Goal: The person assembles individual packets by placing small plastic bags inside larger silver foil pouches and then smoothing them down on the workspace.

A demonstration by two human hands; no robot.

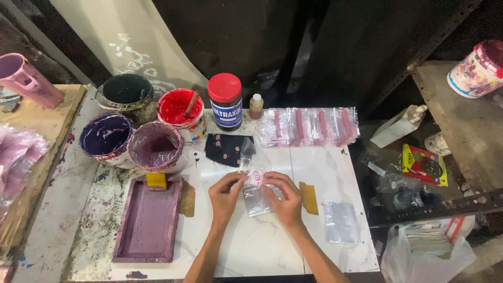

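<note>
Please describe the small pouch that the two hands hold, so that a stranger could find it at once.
Start at the white marble-patterned table and find the purple tray on its left side. Right of the tray, the left hand and right hand meet over a small clear pouch. Unlike the empty pouch lying further right, it carries a little white and red label at its top.

Paint-stained white tabletop [251, 246] before dark wall [236, 36], wooden shelf [461, 120] alongside.
</note>
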